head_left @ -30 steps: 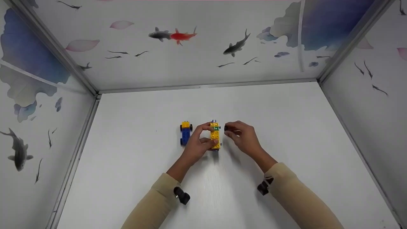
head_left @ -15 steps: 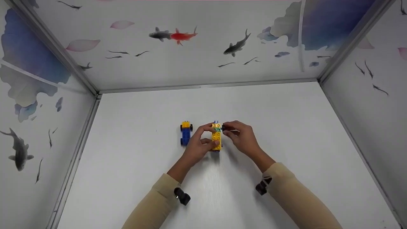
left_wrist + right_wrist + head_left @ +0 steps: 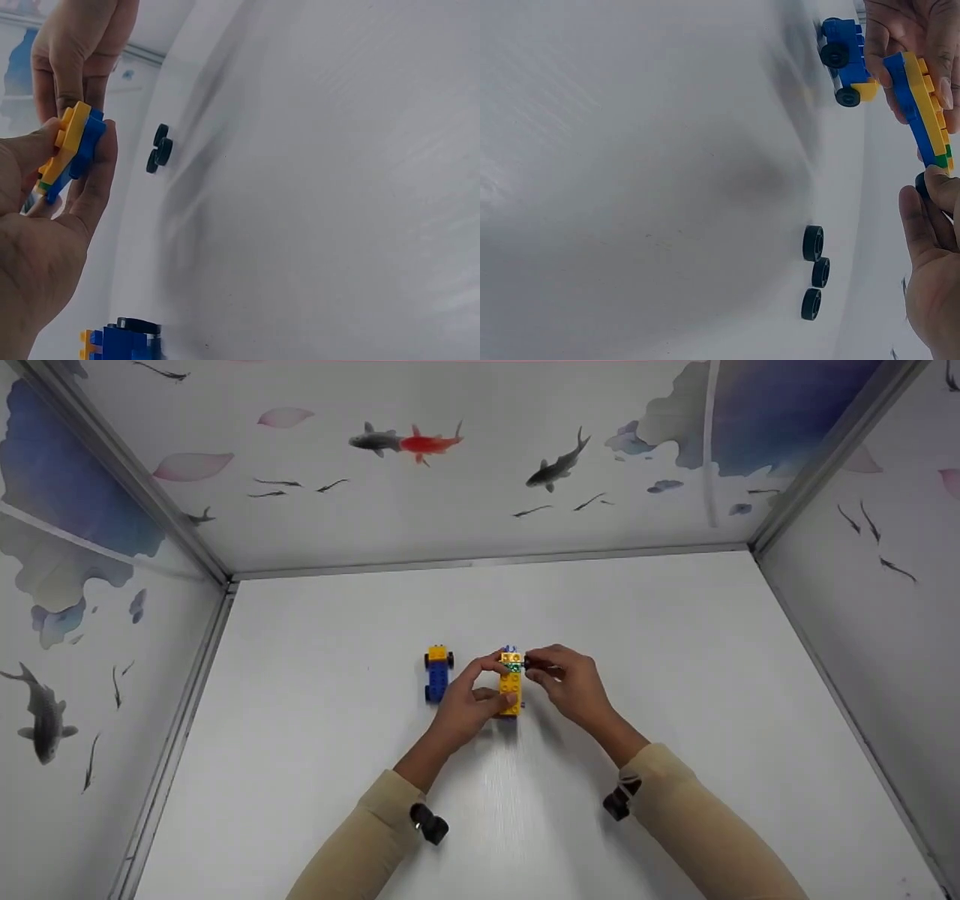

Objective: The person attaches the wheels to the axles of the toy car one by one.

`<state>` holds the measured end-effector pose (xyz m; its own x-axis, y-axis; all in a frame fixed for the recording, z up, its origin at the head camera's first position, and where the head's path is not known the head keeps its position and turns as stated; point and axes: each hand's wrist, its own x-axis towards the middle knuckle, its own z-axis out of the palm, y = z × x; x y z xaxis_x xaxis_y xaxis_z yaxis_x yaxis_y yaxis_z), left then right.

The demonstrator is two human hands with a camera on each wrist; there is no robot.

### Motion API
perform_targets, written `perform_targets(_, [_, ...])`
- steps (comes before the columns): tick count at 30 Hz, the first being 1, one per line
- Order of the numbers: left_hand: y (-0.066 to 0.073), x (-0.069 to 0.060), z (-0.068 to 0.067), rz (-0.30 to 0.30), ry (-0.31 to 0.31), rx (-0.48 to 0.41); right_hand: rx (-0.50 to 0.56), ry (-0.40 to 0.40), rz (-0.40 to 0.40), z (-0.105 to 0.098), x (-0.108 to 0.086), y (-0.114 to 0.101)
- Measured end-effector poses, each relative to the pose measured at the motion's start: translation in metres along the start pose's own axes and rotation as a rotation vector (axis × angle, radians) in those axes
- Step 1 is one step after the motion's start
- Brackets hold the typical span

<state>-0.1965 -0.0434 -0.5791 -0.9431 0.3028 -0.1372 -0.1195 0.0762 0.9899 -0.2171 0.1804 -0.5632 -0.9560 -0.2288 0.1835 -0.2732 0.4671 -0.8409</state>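
Note:
A toy car body of yellow bricks [image 3: 510, 682] with a green brick [image 3: 941, 160] near its far end sits on a blue base [image 3: 909, 97], held above the table. My left hand [image 3: 466, 705] grips it from the left, thumb on the yellow studs and fingers at the blue underside. At the far right side, my right hand [image 3: 574, 682] pinches a small black wheel [image 3: 921, 185] against the body beside the green brick. The fingertips partly cover the wheel, so I cannot tell how far it sits on the axle.
Left of my left hand stands another toy car [image 3: 437, 679], blue with a yellow block and black wheels. Three loose black wheels [image 3: 813, 243] lie on the white table [image 3: 315, 780], visible in the wrist views. Printed panels [image 3: 480, 510] wall the table at the back and sides.
The wheel in my right hand was apart from the car body a second ago and now meets its side. The body has shifted slightly right. The other car has stayed put.

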Motion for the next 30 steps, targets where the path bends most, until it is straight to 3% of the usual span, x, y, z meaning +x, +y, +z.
perform_targets(22, [0.0007, -0.0018, 0.0018, 0.023, 0.008, 0.045, -0.028, 0.018, -0.020, 0.0057, 0.0015, -0.0026])
perform_targets(30, [0.0019, -0.0017, 0.0033, 0.042, -0.007, 0.005, -0.033, 0.035, -0.036, 0.0048, 0.0027, -0.0022])
